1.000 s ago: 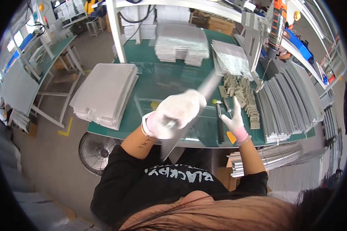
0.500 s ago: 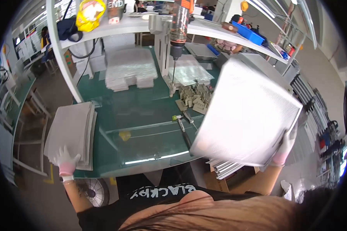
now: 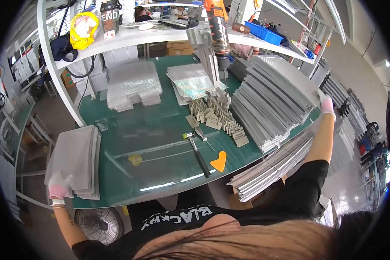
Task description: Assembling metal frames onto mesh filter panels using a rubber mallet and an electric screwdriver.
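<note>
At the left, my left hand (image 3: pixel 60 185), in a white glove with pink at the wrist, lies over the near corner of a stack of thin grey sheets (image 3: pixel 76 149). Its fingers are blurred but look spread. Far out at the right, my right hand (image 3: pixel 326 104), gloved the same way, is at the outer edge of a light grey panel (image 3: pixel 290 78). Its fingers appear closed on that edge, their undersides hidden. The panel lies on a leaning row of grey metal panels (image 3: pixel 268 106) at the table's right side.
On the green table (image 3: pixel 130 173) are a hammer (image 3: pixel 199 156), a screwdriver (image 3: pixel 200 134), an orange flat piece (image 3: pixel 219 161) and several beige brackets (image 3: pixel 212 115). A power driver (image 3: pixel 216 34) hangs above. Clear-wrapped stacks (image 3: pixel 134 84) stand behind. More panels (image 3: pixel 268 169) sit below the edge.
The large panel in my right hand has swung away to the far right, onto the row there, uncovering the orange piece and brackets. My left hand has shifted slightly left and down.
</note>
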`<state>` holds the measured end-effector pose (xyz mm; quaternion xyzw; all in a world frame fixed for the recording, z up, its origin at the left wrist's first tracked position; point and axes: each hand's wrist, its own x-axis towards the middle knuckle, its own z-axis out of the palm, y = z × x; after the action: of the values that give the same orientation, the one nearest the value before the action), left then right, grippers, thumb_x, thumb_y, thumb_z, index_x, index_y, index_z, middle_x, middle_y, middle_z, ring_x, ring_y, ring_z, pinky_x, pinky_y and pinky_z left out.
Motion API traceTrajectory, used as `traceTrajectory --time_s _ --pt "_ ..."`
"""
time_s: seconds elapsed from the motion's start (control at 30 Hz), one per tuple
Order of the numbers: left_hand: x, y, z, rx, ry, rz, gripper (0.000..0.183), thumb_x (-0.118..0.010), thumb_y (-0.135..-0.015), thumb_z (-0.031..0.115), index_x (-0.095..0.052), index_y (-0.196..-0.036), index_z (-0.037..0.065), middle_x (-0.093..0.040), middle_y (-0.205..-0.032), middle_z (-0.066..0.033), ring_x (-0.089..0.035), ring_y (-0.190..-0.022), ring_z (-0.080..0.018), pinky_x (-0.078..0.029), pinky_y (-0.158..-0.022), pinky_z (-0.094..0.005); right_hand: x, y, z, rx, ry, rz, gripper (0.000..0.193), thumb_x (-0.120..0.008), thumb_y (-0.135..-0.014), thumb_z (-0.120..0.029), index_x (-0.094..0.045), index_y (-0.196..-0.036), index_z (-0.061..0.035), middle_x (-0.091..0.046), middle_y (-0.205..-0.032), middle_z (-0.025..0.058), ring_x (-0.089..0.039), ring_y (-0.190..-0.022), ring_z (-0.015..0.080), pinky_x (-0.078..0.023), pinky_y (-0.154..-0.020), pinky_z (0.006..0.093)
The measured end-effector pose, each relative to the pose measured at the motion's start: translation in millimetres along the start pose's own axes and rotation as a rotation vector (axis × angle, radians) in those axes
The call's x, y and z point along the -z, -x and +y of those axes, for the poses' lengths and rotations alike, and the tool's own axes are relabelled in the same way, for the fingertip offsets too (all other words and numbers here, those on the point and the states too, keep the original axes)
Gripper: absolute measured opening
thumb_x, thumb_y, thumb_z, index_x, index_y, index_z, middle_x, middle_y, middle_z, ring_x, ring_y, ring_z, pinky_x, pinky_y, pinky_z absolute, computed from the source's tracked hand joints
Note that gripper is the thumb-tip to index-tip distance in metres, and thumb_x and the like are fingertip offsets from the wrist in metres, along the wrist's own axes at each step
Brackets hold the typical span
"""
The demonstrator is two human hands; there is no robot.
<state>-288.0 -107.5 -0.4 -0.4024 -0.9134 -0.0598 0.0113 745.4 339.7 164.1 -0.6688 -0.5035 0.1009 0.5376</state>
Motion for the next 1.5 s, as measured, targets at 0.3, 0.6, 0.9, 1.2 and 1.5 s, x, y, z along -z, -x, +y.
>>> traceTrajectory --time_s 0.3,0.6,0.9,1.2,1.5 --pt "133.7 46.5 31.2 -0.154 0.889 0.136 0.051 -0.061 -0.094 0.04 -0.065 -0.114 -0.006 -0.069 -0.101 -0.0134 -0.061 -0.094 -0.0179 -0.049 -0.086 -0.0346 -64.6 218.1 -98.1 0.636 0.226 0.648 0.038 -0.058 -0.097 -0.014 -0.055 -0.13 0.0056 -0.058 -0.13 0.0194 -0.053 -0.121 0.0278 -0.039 -0.106 0.038" --pt "-61.3 123.7 239.5 -0.87 0.443 -0.403 0.06 -0.051 -0.095 0.053 -0.063 -0.118 -0.001 -0.065 -0.115 -0.0207 -0.065 -0.103 -0.0366 -0.05 -0.092 -0.0436 -316.2 501.4 -100.7 0.813 -0.214 -0.644 0.035 -0.068 -0.077 -0.007 -0.065 -0.111 -0.004 -0.063 -0.118 0.0166 -0.054 -0.118 0.0402 -0.041 -0.104 0.0491" --pt "-17.2 -140.2 303.8 -0.694 0.488 0.352 0.05 -0.063 -0.088 0.042 -0.063 -0.116 0.0 -0.066 -0.11 -0.0224 -0.061 -0.106 -0.039 -0.047 -0.094 -0.0456 -432.9 539.2 -102.7 0.886 0.365 -1.223 0.059 -0.056 -0.09 -0.042 -0.048 -0.141 -0.0128 -0.032 -0.154 0.0211 -0.023 -0.145 0.0427 -0.014 -0.117 0.0598" --pt "-20.2 -351.5 296.5 -0.235 0.225 -0.095 0.058 -0.065 -0.087 0.037 -0.06 -0.123 -0.008 -0.061 -0.123 -0.0298 -0.059 -0.12 -0.034 -0.043 -0.107 -0.0399 -422.3 552.6 -124.0 0.854 0.453 -1.104 0.073 -0.057 -0.086 -0.06 -0.05 -0.138 -0.0096 -0.034 -0.154 0.0174 -0.022 -0.147 0.0369 -0.011 -0.119 0.0567" --pt "19.8 -333.7 276.4 -0.103 2.45 -0.251 0.022 -0.06 -0.09 0.002 -0.059 -0.112 0.0 -0.065 -0.095 -0.0118 -0.064 -0.087 -0.0302 -0.055 -0.079 -0.0417 -423.0 555.5 -121.6 0.876 0.397 -1.052 0.072 -0.062 -0.082 -0.058 -0.051 -0.135 -0.0105 -0.037 -0.152 0.0179 -0.025 -0.145 0.0381 -0.014 -0.118 0.0567"
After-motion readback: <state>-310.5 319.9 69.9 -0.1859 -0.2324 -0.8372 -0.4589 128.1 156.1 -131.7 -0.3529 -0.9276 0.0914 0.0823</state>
